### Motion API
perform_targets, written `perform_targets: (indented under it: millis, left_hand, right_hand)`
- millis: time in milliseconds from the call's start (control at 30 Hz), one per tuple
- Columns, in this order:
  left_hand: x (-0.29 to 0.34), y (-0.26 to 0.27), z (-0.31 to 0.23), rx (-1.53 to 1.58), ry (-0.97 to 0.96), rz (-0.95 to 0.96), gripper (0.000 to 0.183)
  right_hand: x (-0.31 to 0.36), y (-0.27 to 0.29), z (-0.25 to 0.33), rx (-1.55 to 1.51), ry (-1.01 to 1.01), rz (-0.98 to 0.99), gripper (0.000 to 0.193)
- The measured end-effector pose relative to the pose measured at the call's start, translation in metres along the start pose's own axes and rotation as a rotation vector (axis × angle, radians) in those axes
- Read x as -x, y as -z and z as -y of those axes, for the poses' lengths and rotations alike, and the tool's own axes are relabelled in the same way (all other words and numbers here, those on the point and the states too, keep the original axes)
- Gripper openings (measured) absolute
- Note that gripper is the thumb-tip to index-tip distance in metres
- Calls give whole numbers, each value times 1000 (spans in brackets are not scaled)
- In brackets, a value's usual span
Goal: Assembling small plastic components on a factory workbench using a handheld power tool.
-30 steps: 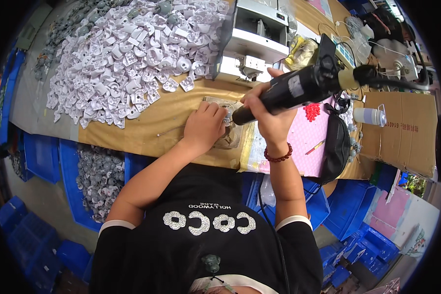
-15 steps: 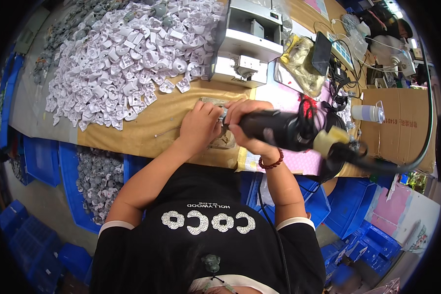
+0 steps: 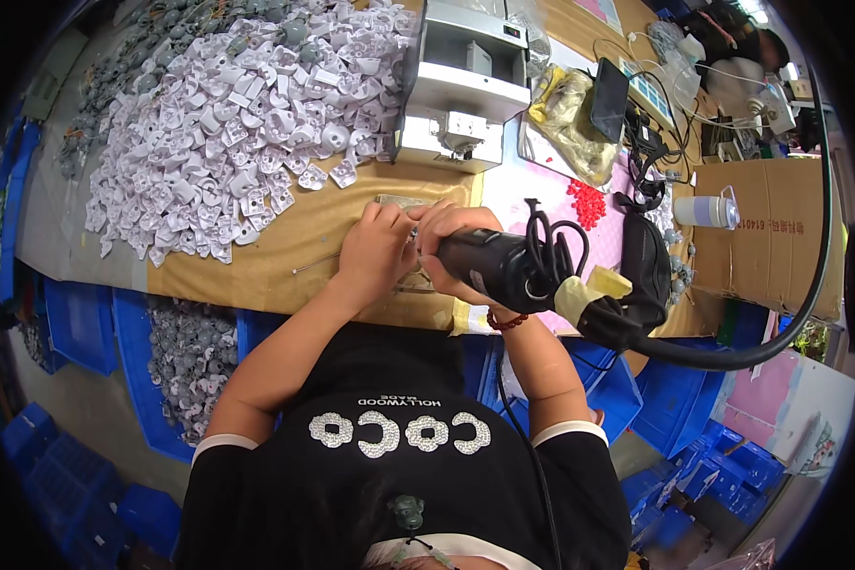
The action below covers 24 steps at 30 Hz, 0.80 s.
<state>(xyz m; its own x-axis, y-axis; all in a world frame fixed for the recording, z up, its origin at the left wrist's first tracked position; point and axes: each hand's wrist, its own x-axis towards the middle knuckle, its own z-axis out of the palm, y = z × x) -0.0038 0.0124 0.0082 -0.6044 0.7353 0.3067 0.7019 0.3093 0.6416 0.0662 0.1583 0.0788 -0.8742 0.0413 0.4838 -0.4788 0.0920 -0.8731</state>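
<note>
My right hand (image 3: 454,234) is wrapped round a black electric screwdriver (image 3: 489,268), held tilted with its corded end toward the right. My left hand (image 3: 378,245) is closed, its fingertips meeting those of the right at the tool's front end. Whatever sits between the fingertips is mostly hidden. Under both hands lies a small tan block (image 3: 416,281) on the brown-covered table (image 3: 294,264). A thin wire (image 3: 315,263) sticks out to the left of my left hand.
White plastic parts (image 3: 228,133) are heaped on the left. Behind my hands stands a grey metal machine (image 3: 461,90). On the right are small red pieces (image 3: 587,203), a phone (image 3: 608,100), a white bottle (image 3: 706,211) and a carton (image 3: 779,228). A blue bin (image 3: 152,380) sits below.
The screwdriver's corded end has swung slightly left and down, uncovering the red pieces. Both hands stay together over the block. The whole view has shifted slightly.
</note>
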Motion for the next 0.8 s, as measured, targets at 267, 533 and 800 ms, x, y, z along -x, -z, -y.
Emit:
perform_targets:
  millis: [267, 533, 800]
  left_hand:
    - [5, 1, -1, -36, 73, 55, 43]
    - [16, 4, 0, 20, -17, 3, 34]
    - [11, 5, -7, 19, -17, 38, 33]
  right_hand:
    - [-10, 49, 16, -17, -502, -668, 27]
    - [55, 78, -50, 444, -380, -777, 37]
    - [56, -3, -49, 459, -465, -469, 10]
